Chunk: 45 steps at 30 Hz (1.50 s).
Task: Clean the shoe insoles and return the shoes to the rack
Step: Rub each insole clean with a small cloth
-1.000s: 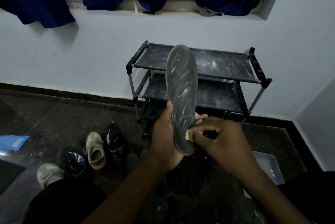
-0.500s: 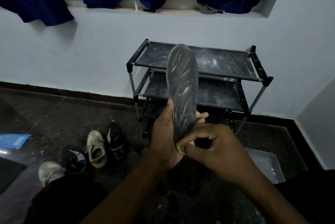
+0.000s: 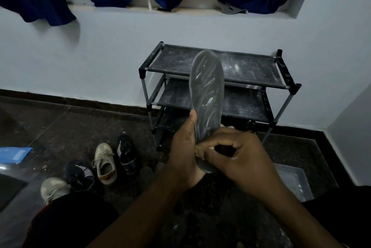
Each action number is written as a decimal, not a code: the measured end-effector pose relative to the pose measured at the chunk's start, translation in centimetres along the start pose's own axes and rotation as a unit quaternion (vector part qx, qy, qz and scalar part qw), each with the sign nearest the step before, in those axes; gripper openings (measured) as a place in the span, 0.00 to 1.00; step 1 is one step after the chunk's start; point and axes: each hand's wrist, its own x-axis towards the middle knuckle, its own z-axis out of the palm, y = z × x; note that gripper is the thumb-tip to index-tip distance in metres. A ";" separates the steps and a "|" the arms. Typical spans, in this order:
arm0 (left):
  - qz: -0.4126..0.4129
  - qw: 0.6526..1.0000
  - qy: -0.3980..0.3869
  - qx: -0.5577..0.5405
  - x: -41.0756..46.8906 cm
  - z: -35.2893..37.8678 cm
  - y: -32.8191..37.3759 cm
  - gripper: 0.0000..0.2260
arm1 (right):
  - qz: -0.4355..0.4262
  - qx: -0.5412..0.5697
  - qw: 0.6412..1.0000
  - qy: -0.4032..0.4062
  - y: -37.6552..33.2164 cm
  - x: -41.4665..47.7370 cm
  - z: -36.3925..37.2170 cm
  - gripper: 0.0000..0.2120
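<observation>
The left hand (image 3: 183, 153) grips a long grey ridged shoe insole (image 3: 206, 95) near its heel end and holds it upright, toe end up. The thumb lies along the insole's left edge and the fingers wrap behind. White dust streaks the insole's face. The right hand (image 3: 241, 159) is curled closed, pinching a small pale wiping piece (image 3: 199, 149) against the insole's lower part; what the piece is made of is too small to tell. Behind the insole, a black 3-tier shoe rack (image 3: 253, 71) with dusty fabric shelves stands against the pale wall. On the dark stone floor (image 3: 70, 127) to the left lie 4 shoes: a black sneaker with white stripes (image 3: 126, 152), a beige laced sneaker (image 3: 104, 164), a dark striped shoe (image 3: 80, 174) and a grey-beige shoe (image 3: 52, 187). A clear plastic tub (image 3: 295, 182) sits on the floor at right.
</observation>
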 end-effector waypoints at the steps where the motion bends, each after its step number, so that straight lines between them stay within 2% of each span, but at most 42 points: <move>1: 0.003 1.000 0.006 -0.002 0.1 -0.1 0.1 0.29 | -0.003 -0.001 1.000 -0.029 -0.1 -0.2 0.1 0.06; 3: 0.007 1.000 0.010 -0.016 0.4 -0.3 0.6 0.30 | 0.006 -0.013 0.998 -0.062 0.0 -0.3 -0.4 0.06; 7: -0.015 0.999 -0.010 -0.029 0.4 -0.4 0.7 0.31 | 0.011 -0.014 1.000 0.009 0.6 0.2 -1.1 0.07; 8: -0.013 0.999 -0.011 -0.033 0.4 -0.4 0.6 0.31 | 0.006 -0.014 1.000 0.005 0.4 0.2 -0.9 0.07; 12: -0.019 0.998 0.001 -0.056 0.4 -0.5 1.1 0.33 | -0.003 -0.036 0.997 -0.074 0.2 -0.4 -0.7 0.06; 16: -0.047 0.996 -0.013 -0.074 0.1 -0.4 1.3 0.32 | 0.012 -0.045 0.999 0.019 0.7 0.1 -1.4 0.06; 21: -0.031 0.995 0.004 -0.094 0.1 -0.2 1.4 0.33 | -0.007 -0.053 0.997 -0.048 0.2 -0.5 -0.5 0.06; 26: -0.038 0.995 0.005 -0.093 0.2 -0.5 1.4 0.33 | 0.039 -0.029 0.998 0.032 0.8 0.0 -1.0 0.07; 33: -0.015 0.994 0.032 -0.105 0.6 -1.1 1.2 0.31 | 0.085 0.095 0.991 0.045 0.8 -0.2 0.4 0.03; 36: -0.018 0.994 0.035 -0.100 0.7 -1.1 1.4 0.34 | 0.077 0.080 0.993 0.036 0.8 -0.2 0.2 0.03; 41: 0.047 0.995 0.057 -0.069 1.2 -1.8 2.7 0.33 | 0.067 0.044 0.997 -0.018 0.7 -0.5 0.4 0.04; 45: 0.035 0.996 0.050 -0.063 1.3 -1.8 2.6 0.34 | 0.045 0.021 0.998 0.035 0.8 -0.2 -0.3 0.04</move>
